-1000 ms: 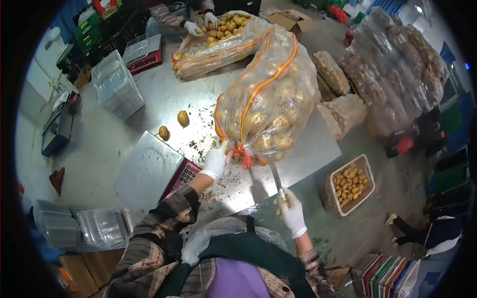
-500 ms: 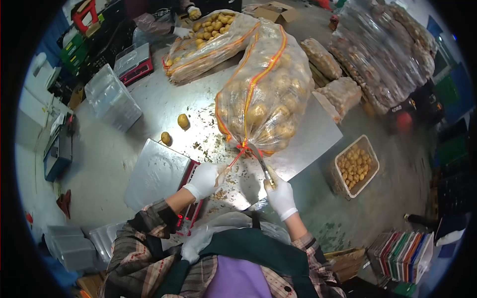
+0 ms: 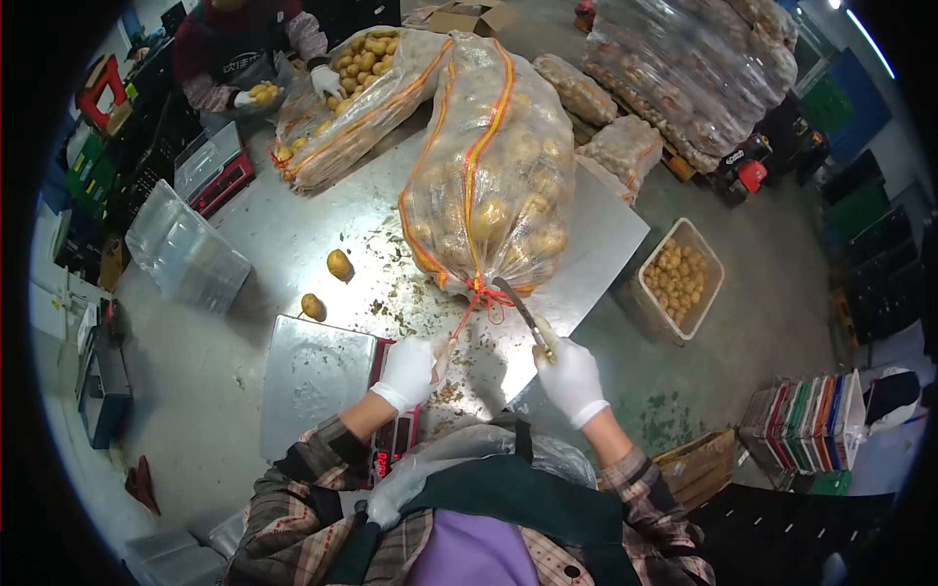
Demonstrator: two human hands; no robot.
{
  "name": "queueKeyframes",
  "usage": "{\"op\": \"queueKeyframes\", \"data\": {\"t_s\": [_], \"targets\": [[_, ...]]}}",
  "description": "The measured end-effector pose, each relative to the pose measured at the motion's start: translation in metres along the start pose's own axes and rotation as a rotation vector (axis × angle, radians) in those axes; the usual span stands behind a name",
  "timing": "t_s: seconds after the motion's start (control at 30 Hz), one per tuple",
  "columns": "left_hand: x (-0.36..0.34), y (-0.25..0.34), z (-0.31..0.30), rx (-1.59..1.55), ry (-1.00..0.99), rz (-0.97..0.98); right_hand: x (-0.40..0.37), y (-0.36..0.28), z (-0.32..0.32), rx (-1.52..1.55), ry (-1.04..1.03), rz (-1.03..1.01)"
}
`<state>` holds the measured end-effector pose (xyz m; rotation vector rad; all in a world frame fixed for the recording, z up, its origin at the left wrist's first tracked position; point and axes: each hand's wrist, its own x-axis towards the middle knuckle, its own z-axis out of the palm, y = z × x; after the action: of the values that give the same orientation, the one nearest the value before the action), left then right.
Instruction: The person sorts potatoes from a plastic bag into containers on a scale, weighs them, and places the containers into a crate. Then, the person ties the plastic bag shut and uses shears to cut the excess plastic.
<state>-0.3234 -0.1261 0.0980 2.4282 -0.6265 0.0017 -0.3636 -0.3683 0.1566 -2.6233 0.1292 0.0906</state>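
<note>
A large see-through mesh sack of potatoes [image 3: 532, 186] with orange-yellow stripes lies on the metal table, its gathered neck facing me. Red string [image 3: 463, 320] ties the neck, with loose loops hanging by the knot. My left hand [image 3: 408, 373], in a white glove, is closed on the string's end and holds it taut toward me. In my white-gloved right hand [image 3: 572, 383] is the handle of a knife with a curved blade [image 3: 518, 307]. The blade tip points at the sack's neck, just right of the knot.
A scale [image 3: 318, 376] stands left of my hands, near two loose potatoes [image 3: 339, 264]. Across the table a co-worker [image 3: 234, 54] handles potatoes from an open sack [image 3: 376, 122]. A clear plastic bin [image 3: 186, 249] sits at left; a tub of potatoes [image 3: 720, 278] stands right.
My view has shifted, bringing the co-worker further into sight with potatoes in one hand. My right hand and knife have moved slightly right from the knot; my left still holds the string.
</note>
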Motion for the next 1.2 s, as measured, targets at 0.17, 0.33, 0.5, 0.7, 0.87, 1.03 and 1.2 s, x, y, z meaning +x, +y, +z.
{"op": "queueKeyframes", "data": {"t_s": [0.17,0.33,0.5,0.7,0.87,1.03,1.2], "targets": [[0.000,0.003,-0.001,-0.044,0.055,0.043,0.004,-0.006,0.018,-0.083,0.013,0.000],[0.002,0.020,0.002,-0.108,0.123,0.045,0.013,-0.014,0.012,-0.062,-0.044,-0.031],[0.005,0.034,-0.002,-0.196,0.065,-0.064,0.007,-0.003,0.006,0.080,-0.158,0.020],[-0.005,0.030,0.001,-0.167,0.073,-0.131,-0.010,-0.003,0.012,-0.024,-0.036,-0.018],[-0.001,0.034,-0.001,-0.192,0.092,-0.124,-0.007,-0.002,0.026,-0.076,-0.006,-0.037],[0.003,0.036,0.016,-0.176,0.151,-0.084,0.005,-0.006,0.037,-0.131,-0.017,-0.033],[-0.009,0.047,0.008,-0.217,0.108,-0.061,-0.022,0.013,0.057,-0.383,-0.461,-0.158]]}}
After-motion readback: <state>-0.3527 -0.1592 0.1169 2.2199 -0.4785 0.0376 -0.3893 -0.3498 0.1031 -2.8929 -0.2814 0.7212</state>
